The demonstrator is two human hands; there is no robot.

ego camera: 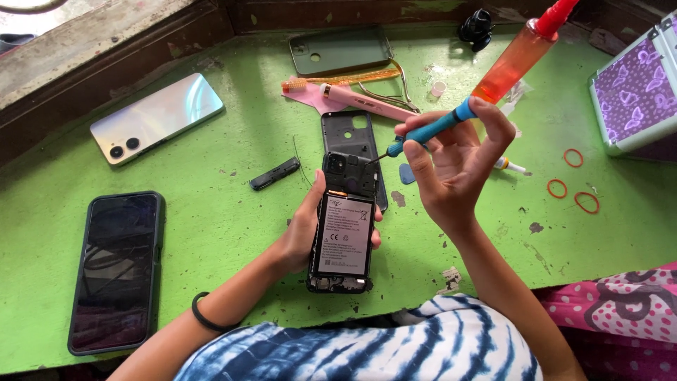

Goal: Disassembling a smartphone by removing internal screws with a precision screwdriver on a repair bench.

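Opened phone (pixel 343 233), back off, flat battery exposed, sits upright-ish at the green table's (pixel 233 212) near edge, gripped around its sides by left hand (pixel 305 233). Right hand (pixel 451 166) pinches a slim blue screwdriver (pixel 430 130), tip on the phone's top. Black plastic back cover (pixel 349 134) lies behind; orange liquid bottle (pixel 522 53) just beyond.

Our left hand (pixel 305 229) cupped palm-up around opened phone (pixel 344 229), thumb on its left edge, fingertips showing past its right edge. Our right hand (pixel 455 166) raised just right of phone, fingers pinched closed, wrist bent, forearm running down-right.
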